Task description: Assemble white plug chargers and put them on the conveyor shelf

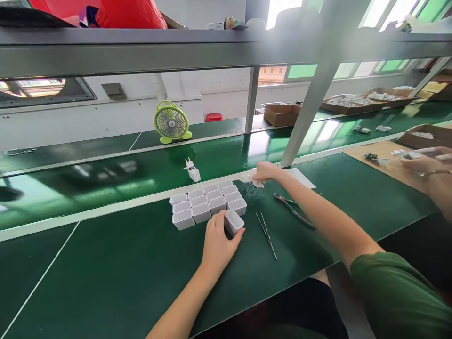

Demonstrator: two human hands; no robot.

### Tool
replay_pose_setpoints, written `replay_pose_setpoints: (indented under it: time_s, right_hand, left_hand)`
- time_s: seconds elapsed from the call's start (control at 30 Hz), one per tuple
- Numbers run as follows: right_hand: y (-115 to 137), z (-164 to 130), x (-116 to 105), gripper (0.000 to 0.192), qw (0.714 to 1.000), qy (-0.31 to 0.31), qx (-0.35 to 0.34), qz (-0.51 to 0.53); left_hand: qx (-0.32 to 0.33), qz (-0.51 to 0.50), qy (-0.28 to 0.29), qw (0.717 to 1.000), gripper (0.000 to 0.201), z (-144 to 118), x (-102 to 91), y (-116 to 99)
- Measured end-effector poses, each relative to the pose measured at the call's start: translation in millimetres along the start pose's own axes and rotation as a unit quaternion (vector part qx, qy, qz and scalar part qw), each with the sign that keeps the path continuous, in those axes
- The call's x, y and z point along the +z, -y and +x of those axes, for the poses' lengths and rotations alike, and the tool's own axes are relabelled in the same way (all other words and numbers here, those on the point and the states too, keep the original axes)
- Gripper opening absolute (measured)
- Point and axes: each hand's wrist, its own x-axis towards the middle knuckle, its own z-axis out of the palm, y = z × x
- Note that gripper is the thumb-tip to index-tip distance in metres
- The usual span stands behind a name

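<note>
Filling of the small white cups looks to be the step in hand: left hand (219, 242) curls around one tipped cup (233, 221) beside the cluster of cups (208, 203) on the green surface (116, 268), while right hand (265, 171), fingers closed, pinches at a small white pile (254, 182), whose piece must next reach that cup.

co-worker's hand (429, 162) cut off; white bits (254, 181) indistinct

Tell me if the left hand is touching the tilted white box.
Touching. The head view shows the left hand with thumb and fingers closed around the tilted white box, no gap between them.
</note>
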Motion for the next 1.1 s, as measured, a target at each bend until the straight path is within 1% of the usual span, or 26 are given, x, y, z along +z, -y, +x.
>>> replay_pose_setpoints:
  time_s: [0.07, 0.13, 0.2, 0.27, 0.3, 0.33, 0.37, 0.4, 0.43, 0.47, 0.5, 0.6, 0.63, 0.7, 0.73, 0.77, 0.8, 0.83, 0.9, 0.97, 1.03, 1.1]
  right_hand:
    - [-15, -10, -12, 0.025, 0.993, -0.036, -0.041, 0.108]
    - [-23, -23, -14, 0.029, 0.967, -0.082, -0.092, 0.221]
    - [-23, -39, -3, 0.041, 0.932, -0.122, -0.136, 0.314]
    - [-18, -55, 18, 0.054, 0.889, -0.132, -0.166, 0.406]
    - [-15, -63, 30, 0.059, 0.856, -0.118, -0.180, 0.471]
    - [-12, -71, 41, 0.059, 0.789, -0.080, -0.186, 0.580]
    - [-10, -79, 52, 0.056, 0.732, -0.041, -0.186, 0.654]
    - [-9, -87, 62, 0.054, 0.693, -0.011, -0.185, 0.696]
    - [-10, -94, 69, 0.055, 0.673, 0.006, -0.188, 0.716]
    - [-11, -101, 75, 0.057, 0.674, 0.014, -0.194, 0.712]
    - [-14, -107, 79, 0.062, 0.687, 0.017, -0.204, 0.697]
    - [-22, -118, 84, 0.075, 0.739, 0.031, -0.257, 0.622]
    - [-24, -121, 84, 0.077, 0.749, 0.043, -0.277, 0.601]
    - [-25, -124, 85, 0.076, 0.752, 0.066, -0.303, 0.581]
    - [-25, -125, 85, 0.076, 0.750, 0.074, -0.307, 0.581]
    - [-25, -126, 87, 0.076, 0.747, 0.076, -0.305, 0.586]
    - [-26, -126, 88, 0.075, 0.745, 0.071, -0.297, 0.594]
    - [-26, -126, 91, 0.074, 0.744, 0.060, -0.288, 0.600]
    - [-29, -126, 95, 0.075, 0.747, 0.032, -0.265, 0.609]
    - [-31, -125, 97, 0.073, 0.756, 0.019, -0.254, 0.603]
    - [-32, -127, 96, 0.072, 0.762, 0.036, -0.275, 0.585]
    - [-30, -131, 93, 0.071, 0.769, 0.062, -0.320, 0.550]
  left_hand:
    - [0.004, -0.009, -0.016, 1.000, 0.050, 1, -4.5, -5]
    - [0.011, -0.037, -0.027, 0.999, 0.050, 1, -8.7, -10]
    - [0.022, -0.083, -0.023, 0.996, 0.052, 0, -12.0, -14]
    - [0.029, -0.130, -0.012, 0.991, 0.055, -2, -13.8, -16]
    - [0.029, -0.147, -0.005, 0.989, 0.057, -4, -14.3, -17]
    - [0.027, -0.161, 0.001, 0.987, 0.058, -5, -14.6, -17]
    - [0.023, -0.171, 0.005, 0.985, 0.059, -6, -14.8, -18]
    - [0.018, -0.179, 0.006, 0.984, 0.060, -7, -15.0, -18]
    - [0.016, -0.186, 0.002, 0.982, 0.060, -7, -15.2, -20]
    - [0.016, -0.192, -0.004, 0.981, 0.060, -8, -15.5, -21]
    - [0.017, -0.198, -0.012, 0.980, 0.059, -8, -16.0, -22]
    - [0.037, -0.216, -0.029, 0.975, 0.057, -7, -18.4, -25]
    - [0.044, -0.225, -0.029, 0.973, 0.059, -7, -19.6, -25]
    - [0.046, -0.266, -0.007, 0.963, 0.062, -8, -22.1, -25]
    - [0.032, -0.303, 0.015, 0.952, 0.063, -9, -23.4, -25]
    - [0.008, -0.352, 0.039, 0.935, 0.063, -9, -24.6, -25]
    - [-0.024, -0.411, 0.062, 0.909, 0.061, -10, -25.5, -25]
    - [-0.060, -0.473, 0.082, 0.875, 0.059, -10, -26.2, -25]
    - [-0.130, -0.579, 0.118, 0.796, 0.053, -9, -26.5, -26]
    - [-0.174, -0.649, 0.171, 0.720, 0.052, -7, -25.2, -26]
    - [-0.200, -0.694, 0.228, 0.652, 0.054, -6, -22.6, -24]
    - [-0.218, -0.726, 0.268, 0.595, 0.056, -6, -19.4, -21]
